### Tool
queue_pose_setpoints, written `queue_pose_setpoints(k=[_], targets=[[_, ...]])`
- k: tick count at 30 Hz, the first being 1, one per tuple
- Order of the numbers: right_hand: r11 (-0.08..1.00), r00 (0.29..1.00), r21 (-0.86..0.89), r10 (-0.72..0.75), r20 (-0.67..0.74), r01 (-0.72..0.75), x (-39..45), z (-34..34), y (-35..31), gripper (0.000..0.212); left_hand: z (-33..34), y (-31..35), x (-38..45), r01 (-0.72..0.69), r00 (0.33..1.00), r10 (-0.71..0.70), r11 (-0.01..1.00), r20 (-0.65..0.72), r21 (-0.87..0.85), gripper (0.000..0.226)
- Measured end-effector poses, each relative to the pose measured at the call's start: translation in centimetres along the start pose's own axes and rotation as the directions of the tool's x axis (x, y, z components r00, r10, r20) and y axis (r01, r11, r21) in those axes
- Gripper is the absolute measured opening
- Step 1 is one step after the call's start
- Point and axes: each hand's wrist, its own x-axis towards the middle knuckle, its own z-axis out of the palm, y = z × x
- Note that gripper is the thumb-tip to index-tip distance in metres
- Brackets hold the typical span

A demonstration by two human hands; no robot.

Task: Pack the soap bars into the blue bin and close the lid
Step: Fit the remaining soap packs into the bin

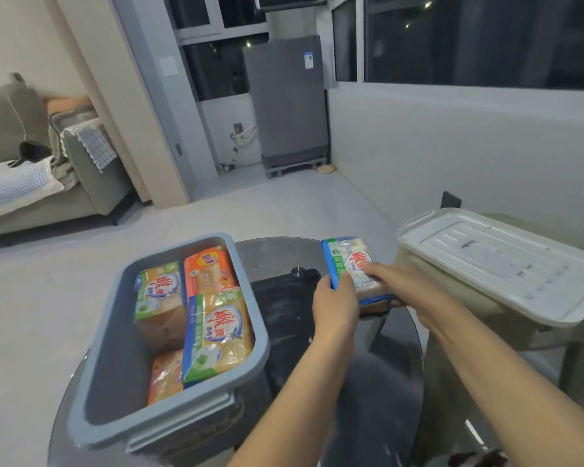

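The blue bin (122,332) stands open on the left part of a round dark glass table (284,261). Several wrapped soap packs lie in it: an orange one (209,267) at the far side, a green-and-orange one (159,291) to its left, and a larger pack (218,335) on top near the right wall. To the right of the bin, both of my hands hold another soap pack (351,261) with a blue edge above the table. My left hand (334,305) grips its near left edge. My right hand (408,281) lies on its top. The bin's white lid (506,261) rests on a beige seat at the right.
A beige chair or stool (459,318) carries the lid, close to the table's right side. Across the grey floor a grey appliance (287,102) stands by the windows. A sofa (48,183) with a person lying on it is at the far left.
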Motion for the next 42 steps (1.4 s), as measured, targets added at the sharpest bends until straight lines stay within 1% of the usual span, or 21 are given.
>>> queue_pose_setpoints(k=[3,5,9,11,13,15,18,20,22,24,28,32,35,37,39,42], targets=[[0.992,0.992,0.065,-0.108,-0.058,0.112,-2.9,-0.3,-1.9,0.026,-1.2,2.1,-2.4,-0.146,0.988,0.145,0.989,0.051,0.023,0.028],[0.983,0.986,0.097,-0.151,-0.064,0.157,-4.7,-0.1,-3.2,0.029,-2.5,3.5,-3.6,-0.220,0.974,0.216,0.974,0.073,0.056,0.029],[0.970,0.972,0.058,-0.233,-0.034,0.235,-7.7,1.5,-5.9,0.032,-6.2,5.8,-5.6,-0.360,0.933,0.357,0.918,0.052,0.164,0.020],[0.957,0.958,0.044,-0.287,-0.001,0.287,-8.7,2.7,-7.2,0.037,-8.4,6.8,-6.5,-0.406,0.911,0.411,0.886,0.026,0.223,0.018],[0.948,0.947,0.046,-0.317,0.058,0.315,-9.7,4.3,-8.4,0.041,-10.8,7.7,-7.4,-0.428,0.898,0.440,0.869,0.011,0.249,0.023],[0.946,0.938,0.064,-0.323,0.128,0.317,-10.4,6.2,-9.4,0.041,-13.4,8.3,-8.0,-0.441,0.887,0.463,0.847,-0.004,0.296,0.029],[0.946,0.924,0.017,-0.321,0.209,0.325,-11.2,9.6,-10.6,0.037,-17.4,8.8,-8.8,-0.429,0.877,0.478,0.825,-0.050,0.367,0.027],[0.943,0.908,-0.032,-0.309,0.284,0.332,-11.6,12.0,-11.1,0.037,-19.9,8.9,-9.1,-0.399,0.885,0.459,0.834,-0.077,0.381,0.019],[0.942,0.894,-0.087,-0.275,0.354,0.324,-11.8,14.1,-11.5,0.036,-22.3,8.9,-9.1,-0.348,0.892,0.439,0.818,-0.108,0.458,0.010],[0.932,0.881,-0.169,-0.229,0.413,0.321,-11.7,15.6,-11.7,0.033,-24.4,8.7,-8.9,-0.281,0.899,0.419,0.775,-0.127,0.566,0.014],[0.902,0.823,-0.297,-0.102,0.560,0.314,-11.0,17.3,-11.1,0.035,-26.8,7.9,-8.6,-0.131,0.944,0.308,0.674,-0.115,0.727,0.027],[0.836,0.817,-0.422,-0.052,0.574,0.350,-10.2,17.5,-11.5,0.041,-27.4,8.1,-7.4,-0.084,0.961,0.260,0.594,-0.092,0.800,0.029],[0.786,0.801,-0.482,-0.027,0.599,0.387,-10.0,17.5,-12.1,0.036,-27.7,8.5,-6.5,-0.054,0.982,0.182,0.489,-0.041,0.870,0.038],[0.765,0.790,-0.493,-0.032,0.613,0.414,-9.9,17.8,-12.0,0.032,-28.0,8.1,-6.1,-0.037,0.992,0.125,0.472,-0.026,0.881,0.041],[0.767,0.789,-0.479,-0.056,0.612,0.427,-9.9,18.1,-11.8,0.032,-28.1,7.5,-6.0,-0.040,0.989,0.143,0.470,-0.031,0.882,0.042],[0.776,0.794,-0.453,-0.099,0.600,0.439,-9.9,18.1,-11.7,0.034,-27.7,6.9,-6.0,-0.061,0.972,0.230,0.412,-0.039,0.909,0.043]])
